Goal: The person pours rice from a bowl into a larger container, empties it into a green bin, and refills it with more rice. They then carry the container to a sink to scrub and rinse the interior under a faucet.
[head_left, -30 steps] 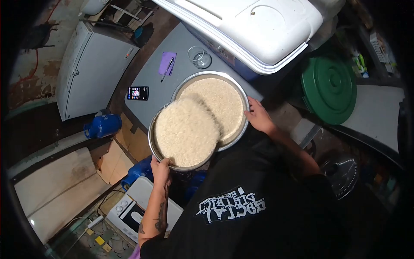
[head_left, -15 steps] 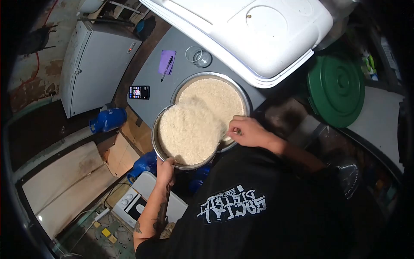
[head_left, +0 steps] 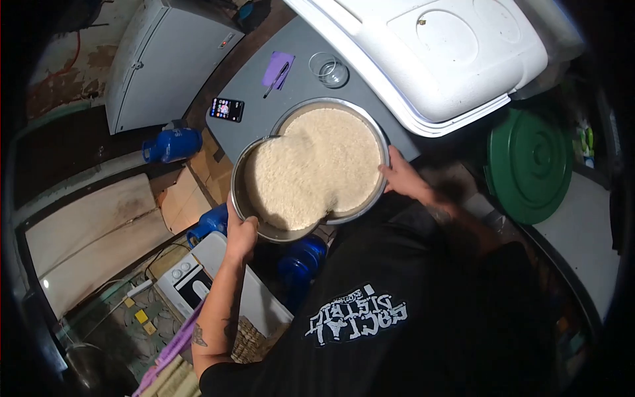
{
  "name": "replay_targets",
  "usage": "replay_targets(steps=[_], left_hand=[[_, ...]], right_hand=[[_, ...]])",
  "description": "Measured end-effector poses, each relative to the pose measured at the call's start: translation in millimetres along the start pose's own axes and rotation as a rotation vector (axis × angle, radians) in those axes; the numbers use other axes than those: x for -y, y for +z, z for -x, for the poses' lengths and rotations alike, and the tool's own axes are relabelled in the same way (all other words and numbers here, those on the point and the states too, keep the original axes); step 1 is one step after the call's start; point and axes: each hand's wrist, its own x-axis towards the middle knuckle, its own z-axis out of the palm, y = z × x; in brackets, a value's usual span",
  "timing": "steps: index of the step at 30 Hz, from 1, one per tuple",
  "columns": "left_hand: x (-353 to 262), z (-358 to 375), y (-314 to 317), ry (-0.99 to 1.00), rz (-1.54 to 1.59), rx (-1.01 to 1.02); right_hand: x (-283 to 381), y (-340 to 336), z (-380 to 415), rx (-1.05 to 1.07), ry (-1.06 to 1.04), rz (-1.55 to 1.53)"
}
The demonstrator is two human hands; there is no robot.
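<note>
My left hand (head_left: 241, 233) is closed on the near-left rim of a round metal basin (head_left: 238, 175) filled with pale rice grains (head_left: 281, 188). This basin overlaps the front left of a second metal basin (head_left: 381, 137) and looks tilted toward it. Blurred grains run across where the two meet. More rice (head_left: 337, 135) fills the second basin, which sits on the grey table (head_left: 248, 79). My right hand (head_left: 403, 176) grips that basin's right rim, thumb on top and the other fingers partly hidden.
A phone (head_left: 227, 110), a purple paper (head_left: 281, 63) with a pen (head_left: 276, 81), and a glass (head_left: 333, 71) lie behind the basins. A white cooler (head_left: 456, 59) covers the table's right side. Right of it is a green lid (head_left: 529, 165); blue gas cylinders (head_left: 173, 145) stand at left.
My right hand has gone from a pinch above the rice to the second basin's right rim. The left basin has tilted more, and grains have spread across into the second basin.
</note>
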Motion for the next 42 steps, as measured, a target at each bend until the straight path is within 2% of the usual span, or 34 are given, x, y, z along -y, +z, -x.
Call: replay_targets(steps=[2,3,6,7,10,11,14,18,20,21,24,27,30,33,39,42], left_hand=[[-19,6,-1,-0.024,-0.029,-0.005],[-24,6,-1,-0.023,-0.070,-0.014],[-19,-2,-5,0.057,-0.080,-0.009],[-20,-5,-6,0.075,-0.070,-0.003],[-28,2,-5,0.079,-0.058,0.017],[-35,4,-3,0.066,-0.064,0.023],[-42,2,-1,0.125,-0.129,0.031],[-48,-3,-1,0.168,-0.140,0.039],[-54,-2,0,0.112,-0.136,0.064],[-59,-5,0,0.096,-0.131,0.078],[-51,-19,-2,0.291,-0.263,0.075],[-57,-22,-9,0.318,-0.323,0.117],[-70,-20,-8,0.392,-0.401,0.082],[-83,-11,-11,0.446,-0.727,-0.072],[-86,4,-6,0.516,-0.824,-0.236],[-95,19,2,0.476,-0.819,-0.264]], right_hand=[[14,-5,-8,-0.039,0.000,0.064],[10,-1,-14,-0.073,-0.003,-0.001],[2,12,-3,-0.059,0.009,-0.142],[6,6,-1,0.026,0.060,-0.088],[12,-8,-16,0.031,-0.023,0.001],[15,-7,-17,-0.025,-0.087,0.018],[15,-1,-2,-0.062,0.013,-0.120],[14,-23,-17,0.018,-0.032,-0.116],[19,-21,-12,0.014,-0.065,-0.171],[17,-18,-12,0.068,-0.002,-0.186],[14,-20,-4,0.088,0.126,-0.156],[13,-16,-11,0.084,0.076,-0.179],[19,-13,-14,0.094,0.066,-0.191],[10,-12,-21,0.127,0.084,-0.200],[12,-17,-27,0.195,0.076,-0.215],[12,-18,-34,0.202,0.051,-0.208]])
